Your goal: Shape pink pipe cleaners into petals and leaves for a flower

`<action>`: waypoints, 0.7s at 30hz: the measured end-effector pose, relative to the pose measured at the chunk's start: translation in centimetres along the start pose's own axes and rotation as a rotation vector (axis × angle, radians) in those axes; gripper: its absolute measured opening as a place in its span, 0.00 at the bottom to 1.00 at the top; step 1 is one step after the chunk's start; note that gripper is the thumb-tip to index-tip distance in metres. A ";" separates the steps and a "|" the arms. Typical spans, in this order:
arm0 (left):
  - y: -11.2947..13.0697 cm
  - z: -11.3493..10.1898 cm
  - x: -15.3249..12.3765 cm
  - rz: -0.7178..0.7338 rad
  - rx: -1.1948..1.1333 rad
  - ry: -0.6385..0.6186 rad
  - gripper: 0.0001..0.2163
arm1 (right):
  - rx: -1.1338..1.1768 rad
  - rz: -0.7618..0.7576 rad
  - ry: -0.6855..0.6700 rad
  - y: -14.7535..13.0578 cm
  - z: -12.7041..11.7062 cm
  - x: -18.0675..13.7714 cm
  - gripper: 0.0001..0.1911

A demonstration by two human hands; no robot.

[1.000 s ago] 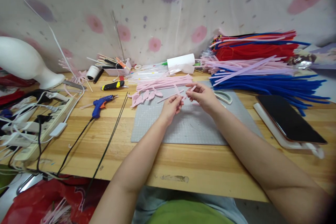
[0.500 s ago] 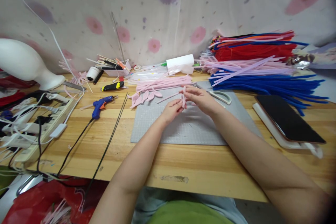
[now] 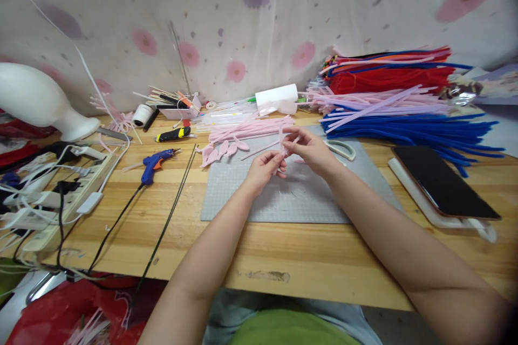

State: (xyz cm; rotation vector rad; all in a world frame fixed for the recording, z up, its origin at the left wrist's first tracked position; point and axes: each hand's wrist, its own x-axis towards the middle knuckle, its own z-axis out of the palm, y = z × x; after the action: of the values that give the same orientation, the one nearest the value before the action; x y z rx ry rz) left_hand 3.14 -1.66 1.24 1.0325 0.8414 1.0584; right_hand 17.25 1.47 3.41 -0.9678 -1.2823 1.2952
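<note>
- Pink fuzzy strip (image 3: 280, 135): raised upright between your two hands, above the grey cutting mat (image 3: 303, 205).
- Left hand (image 3: 264, 170): thumb and fingers pinched on the strip's lower part.
- Right hand (image 3: 308, 148): fingers curled, tips at the strip's upper part; whether they grip it, you cannot tell here.
- Near your left hand: pink leaf-shaped pieces (image 3: 232, 149); behind them, a bundle of pink stems (image 3: 251, 128).
- Farther out: blue glue gun (image 3: 149, 168) to the left; blue stems (image 3: 404, 128) and black phone (image 3: 445, 180) to the right.
</note>
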 end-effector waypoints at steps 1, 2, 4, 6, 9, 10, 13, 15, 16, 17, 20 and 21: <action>0.1 -0.1 0.0 0.002 -0.030 0.008 0.16 | 0.055 0.055 -0.005 0.0 -0.1 0.0 0.23; 0.1 -0.1 -0.1 0.002 -0.056 0.016 0.16 | 0.111 0.107 0.001 0.1 -0.1 0.0 0.25; 0.3 -0.1 -0.2 -0.008 -0.085 0.012 0.16 | 0.207 0.177 0.014 0.2 -0.2 0.1 0.26; 0.4 -0.1 -0.3 -0.022 -0.082 -0.016 0.16 | 0.257 0.177 0.021 0.2 -0.2 0.2 0.24; 0.4 0.1 -0.4 -0.060 -0.080 -0.061 0.15 | 0.276 0.088 0.037 0.0 -0.3 0.5 0.22; 0.4 0.1 -0.4 -0.082 -0.090 -0.077 0.15 | 0.278 0.050 0.041 -0.1 -0.4 0.6 0.22; 0.4 0.0 -0.4 -0.150 -0.122 -0.139 0.15 | 0.273 -0.020 0.045 -0.6 -0.8 0.7 0.21; 0.3 -0.2 -0.3 -0.167 -0.123 -0.158 0.14 | 0.285 -0.013 0.046 -0.8 -0.9 0.6 0.21; 0.3 -0.2 -0.3 -0.161 -0.121 -0.156 0.14 | 0.304 0.002 0.047 -0.9 -1.0 0.6 0.21; 0.3 -0.2 -0.3 -0.144 -0.120 -0.145 0.14 | 0.331 0.025 0.045 -0.9 -0.9 0.6 0.21; 0.2 -0.2 -0.3 -0.066 -0.111 -0.071 0.15 | 0.389 0.136 0.032 -0.8 -0.6 0.4 0.19; 0.2 -0.1 -0.3 -0.047 -0.099 -0.040 0.15 | 0.376 0.180 0.025 -0.8 -0.5 0.3 0.17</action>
State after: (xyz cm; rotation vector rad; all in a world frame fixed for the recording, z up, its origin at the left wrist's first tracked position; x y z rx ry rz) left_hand 2.92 -1.92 1.47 0.9439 0.7697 1.0266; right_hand 17.75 1.81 4.15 -0.8387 -0.9017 1.5889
